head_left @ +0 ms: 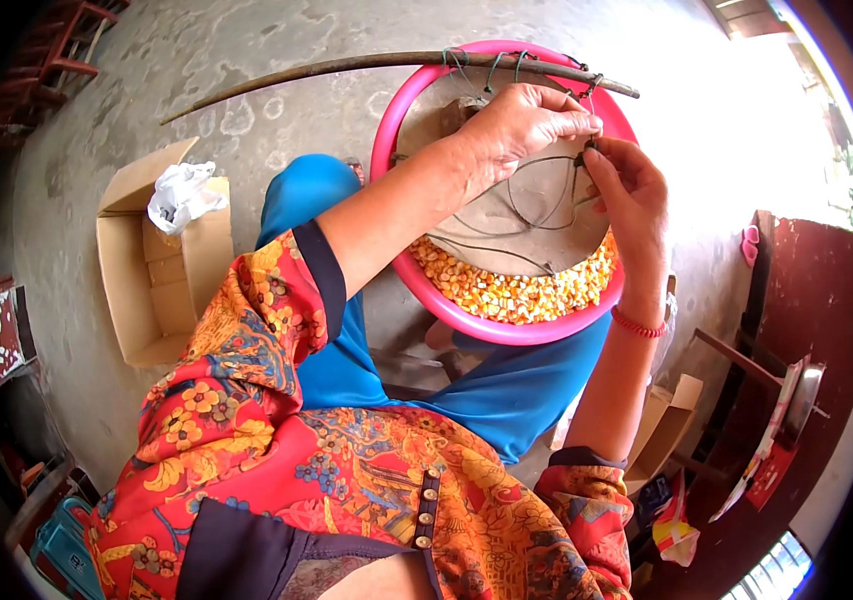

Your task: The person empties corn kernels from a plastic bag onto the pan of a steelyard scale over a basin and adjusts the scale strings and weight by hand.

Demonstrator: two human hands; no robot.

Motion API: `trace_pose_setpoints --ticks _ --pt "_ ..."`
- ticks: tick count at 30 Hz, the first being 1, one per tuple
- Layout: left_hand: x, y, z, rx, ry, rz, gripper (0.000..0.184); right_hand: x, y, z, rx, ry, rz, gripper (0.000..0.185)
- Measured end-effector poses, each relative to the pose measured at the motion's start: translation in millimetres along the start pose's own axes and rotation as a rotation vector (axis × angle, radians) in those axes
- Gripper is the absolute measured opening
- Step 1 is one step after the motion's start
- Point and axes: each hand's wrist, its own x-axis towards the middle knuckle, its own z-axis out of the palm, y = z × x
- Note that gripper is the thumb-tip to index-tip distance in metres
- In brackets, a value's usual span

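Note:
My left hand [537,128] pinches a thin string [593,100] that hangs from a long tapered wooden rod [347,66], which looks like a steelyard beam. Just below and to the right, my right hand [631,190] has thumb and fingers closed on a dark knotted cord [579,161]. Dark cords run from there across a round grey pan [492,240]. The pan lies in a pink basin [507,335] over yellow corn kernels [512,298]. Several green and dark ties circle the rod. A dark block [460,115], partly behind my left hand, rests at the pan's far side.
The basin sits between my knees in blue trousers [337,345]. An opened cardboard box [147,290] with a white plastic bag [184,198] stands on the left floor. Another box [662,425] is at the right, beside dark red furniture [807,270]. Red chairs [47,65] stand far left.

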Motion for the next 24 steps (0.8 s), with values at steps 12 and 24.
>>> trace_pose_setpoints --ticks 12,24 --pt "4.3 6.3 -2.7 -0.076 0.151 0.055 0.011 -30.4 2.7 -1.7 -0.248 -0.039 -0.138 0.012" --pt "-1.1 -4.3 6.2 -0.023 -0.243 -0.055 0.022 -27.5 8.5 -9.1 0.228 -0.13 0.047 0.02"
